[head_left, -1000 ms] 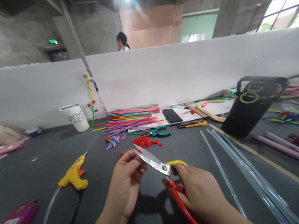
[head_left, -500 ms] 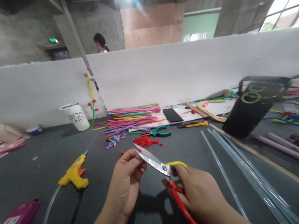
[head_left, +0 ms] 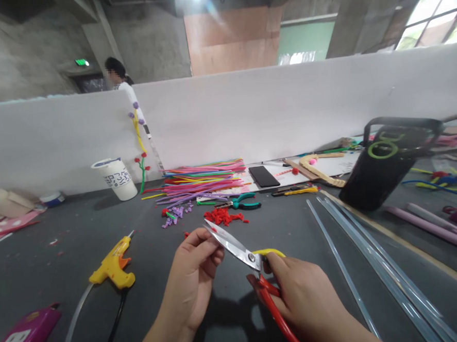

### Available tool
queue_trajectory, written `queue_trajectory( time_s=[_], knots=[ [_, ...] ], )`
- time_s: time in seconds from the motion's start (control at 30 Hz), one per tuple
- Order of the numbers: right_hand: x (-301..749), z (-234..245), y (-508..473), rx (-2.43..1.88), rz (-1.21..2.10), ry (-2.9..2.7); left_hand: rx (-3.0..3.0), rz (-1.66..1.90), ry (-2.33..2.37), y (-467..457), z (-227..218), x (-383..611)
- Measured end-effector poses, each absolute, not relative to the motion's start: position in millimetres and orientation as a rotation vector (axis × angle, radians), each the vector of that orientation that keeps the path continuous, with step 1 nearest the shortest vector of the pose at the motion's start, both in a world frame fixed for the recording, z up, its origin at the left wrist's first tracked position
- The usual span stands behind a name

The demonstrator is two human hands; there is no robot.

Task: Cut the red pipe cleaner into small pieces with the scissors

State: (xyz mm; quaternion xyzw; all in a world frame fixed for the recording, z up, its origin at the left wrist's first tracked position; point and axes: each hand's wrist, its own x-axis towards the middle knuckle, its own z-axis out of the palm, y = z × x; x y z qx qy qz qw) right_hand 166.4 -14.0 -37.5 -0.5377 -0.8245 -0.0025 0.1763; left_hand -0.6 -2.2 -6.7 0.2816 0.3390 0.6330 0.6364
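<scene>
My right hand (head_left: 307,290) grips the red handles of a pair of scissors (head_left: 233,245), whose blades point up and left. At the blade tips, my left hand (head_left: 194,271) is closed in a pinch. A bit of red shows by the blades, but what the left fingers hold is mostly hidden. Just beyond the tips lies a pile of short red pieces (head_left: 223,216), with purple pieces (head_left: 174,214) to its left. Teal-handled pliers (head_left: 246,201) rest behind the red pile.
Pipe cleaners (head_left: 201,180) lie at the back beside a phone (head_left: 264,176). A yellow glue gun (head_left: 113,263) and a white cup (head_left: 116,179) stand left. Clear glue sticks (head_left: 377,260) and a black bottle (head_left: 379,167) occupy the right. A person (head_left: 118,74) is behind the partition (head_left: 267,112).
The person behind the partition has moved left. My hands and the scissors stay almost where they were.
</scene>
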Motion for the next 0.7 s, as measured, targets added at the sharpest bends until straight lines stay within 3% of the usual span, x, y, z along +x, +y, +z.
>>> queue_trajectory(
  time_s=[0.43, 0.7],
  knots=[
    [168, -37, -10, -1.538, 0.103, -2.29, 0.647, 1.413, 0.768, -1, -8, -6],
    [164, -20, -1, -1.312, 1.097, -1.686, 0.597, 0.986, 0.74, -4, -13, 5]
  ],
)
